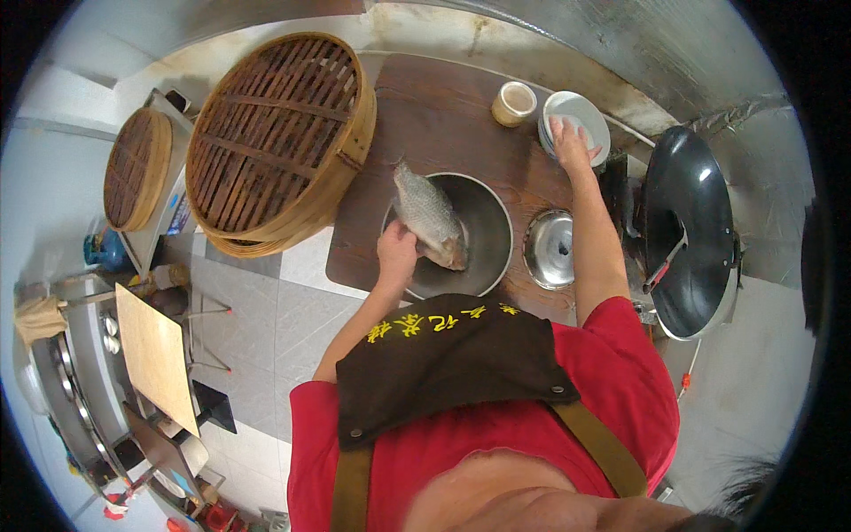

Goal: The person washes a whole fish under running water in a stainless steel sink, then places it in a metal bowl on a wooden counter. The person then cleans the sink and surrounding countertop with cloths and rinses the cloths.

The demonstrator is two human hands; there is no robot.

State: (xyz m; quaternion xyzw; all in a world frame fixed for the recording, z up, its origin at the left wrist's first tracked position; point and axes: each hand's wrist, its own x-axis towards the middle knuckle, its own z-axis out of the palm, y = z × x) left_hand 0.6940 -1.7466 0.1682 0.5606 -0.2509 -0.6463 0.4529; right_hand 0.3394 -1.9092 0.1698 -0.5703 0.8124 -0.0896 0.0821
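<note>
A whole scaled fish is held by my left hand, its body slanting over a wide metal pot with a pale rim. My left fingers are closed about the lower part of the fish. Farther out to the right, my right hand reaches into a stack of white bowls; its fingers are spread, and whether they grip anything is unclear. Beside the bowls stands a lidded jar with tan contents. A round metal lid lies on the brown wooden table, to the right of the pot.
Large round bamboo steamers stand at the table's left, with a smaller bamboo steamer beyond. At the right is a black wok holding a red-handled utensil. A wall runs behind the table.
</note>
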